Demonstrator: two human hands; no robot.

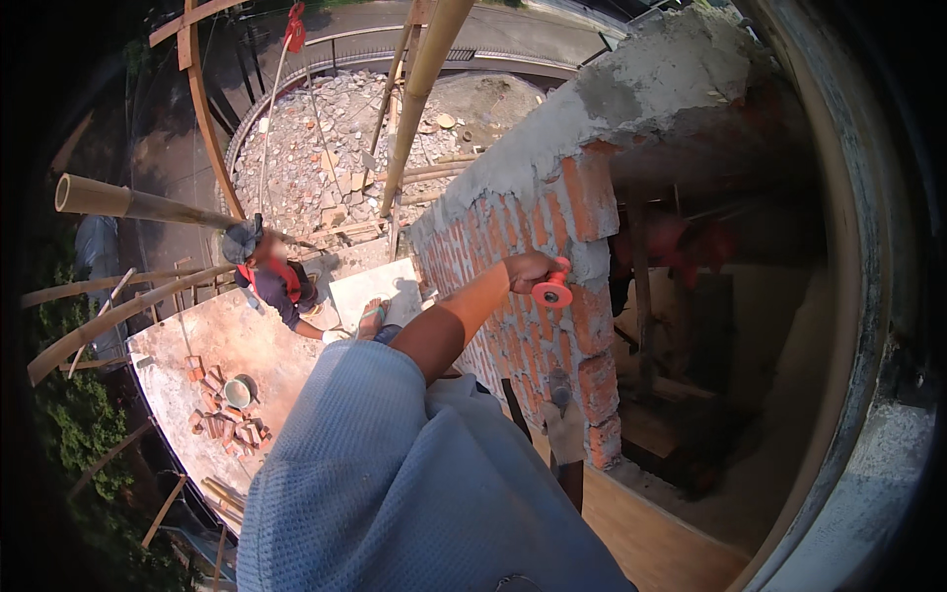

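Note:
My left hand (528, 272) grips a red plastic spool (551, 288) beside the exposed brick wall (513, 237), which has grey mortar along its top and in its joints. Lower down, my right hand (564, 432), in a pale glove, is closed on a grey tool (560, 393) near the lower part of the wall. I cannot make out the tool's full shape. My sandalled foot (373, 318) stands on a pale board (360, 291) below my left forearm.
A co-worker (271, 281) in cap and red vest crouches left on the platform (168, 355), near broken bricks (222, 419) and a bucket (237, 393). Bamboo poles (419, 79) and timber surround it; rubble (311, 148) lies beyond. Right is a shadowed opening (710, 345) with an unclear red shape.

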